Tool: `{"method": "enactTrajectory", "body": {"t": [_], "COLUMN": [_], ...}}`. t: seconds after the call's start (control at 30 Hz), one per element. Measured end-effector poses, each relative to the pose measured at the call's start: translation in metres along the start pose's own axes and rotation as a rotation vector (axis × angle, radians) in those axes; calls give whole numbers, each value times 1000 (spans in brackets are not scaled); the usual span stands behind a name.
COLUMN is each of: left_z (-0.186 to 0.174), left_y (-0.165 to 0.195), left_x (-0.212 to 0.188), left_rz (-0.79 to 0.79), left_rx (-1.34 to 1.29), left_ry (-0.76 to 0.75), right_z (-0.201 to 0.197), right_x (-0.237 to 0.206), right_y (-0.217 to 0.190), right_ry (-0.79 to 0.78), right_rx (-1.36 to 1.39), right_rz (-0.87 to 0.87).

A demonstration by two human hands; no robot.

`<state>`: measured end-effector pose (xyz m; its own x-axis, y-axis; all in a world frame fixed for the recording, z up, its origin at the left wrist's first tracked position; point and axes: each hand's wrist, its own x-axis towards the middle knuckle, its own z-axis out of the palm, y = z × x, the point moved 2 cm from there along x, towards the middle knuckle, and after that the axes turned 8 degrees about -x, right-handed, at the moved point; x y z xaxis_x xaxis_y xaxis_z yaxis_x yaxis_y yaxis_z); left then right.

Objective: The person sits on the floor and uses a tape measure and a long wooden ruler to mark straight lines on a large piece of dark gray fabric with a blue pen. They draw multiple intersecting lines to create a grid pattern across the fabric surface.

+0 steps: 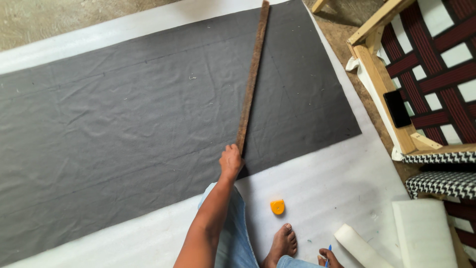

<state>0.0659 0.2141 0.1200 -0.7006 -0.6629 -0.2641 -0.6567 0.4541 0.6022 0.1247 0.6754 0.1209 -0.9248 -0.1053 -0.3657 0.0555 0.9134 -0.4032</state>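
Right hand: the right hand point(329, 258) sits at the bottom edge, mostly cut off; its fingers are closed on a thin blue pen point(327, 250), only the tip end showing.
Foot: a bare foot point(281, 244) rests on the white foam sheet point(342, 183), the leg in blue denim point(233, 233) cut by the frame.
Small item: a round orange tape measure point(277, 207) lies on the foam just beyond the foot, too small to show any marking.
Rolls: a white foam roll point(358, 245) and a white foam block point(424, 233) lie at lower right, both partly cut off.
Left hand: the left hand point(231, 161) is closed around the near end of a long brown wooden straightedge point(250, 82).
Straightedge: it lies across the dark grey fabric sheet point(124, 134), its far end reaching the fabric's far edge; the near end is hidden in the fist.
Frame: a wooden seat frame with maroon and white webbing point(426, 54) stands right, a black phone point(397, 108) on its rail.
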Motion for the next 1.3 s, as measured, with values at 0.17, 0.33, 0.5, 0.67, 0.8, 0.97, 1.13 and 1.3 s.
{"method": "enactTrajectory", "body": {"t": [0.17, 0.33, 0.5, 0.67, 0.8, 0.97, 1.13, 1.3], "left_z": [19, 22, 16, 20, 18, 6, -44, -124], "left_y": [17, 12, 3, -5, -10, -16, -89, -280], "left_x": [7, 1, 0, 0, 0, -2, -39, -129], "left_rz": [42, 16, -86, -118, -118, -163, -54, -552], "left_rx": [-52, 27, 77, 172, 200, 92, -139, 87], "left_ry": [104, 193, 149, 160, 245, 121, 306, 765], "right_z": [11, 21, 33, 21, -9, -15, -47, -85], "right_x": [10, 19, 28, 40, 65, 94, 114, 161], "right_y": [-3, -21, -27, -24, -34, -30, -28, -92], "right_ry": [1, -98, -162, -206, -245, -268, -263, -290], "right_rx": [58, 23, -22, -83, -173, -389, -715, -956], "right_rz": [-89, -37, -4, 12, 25, 23, 6, -115]}}
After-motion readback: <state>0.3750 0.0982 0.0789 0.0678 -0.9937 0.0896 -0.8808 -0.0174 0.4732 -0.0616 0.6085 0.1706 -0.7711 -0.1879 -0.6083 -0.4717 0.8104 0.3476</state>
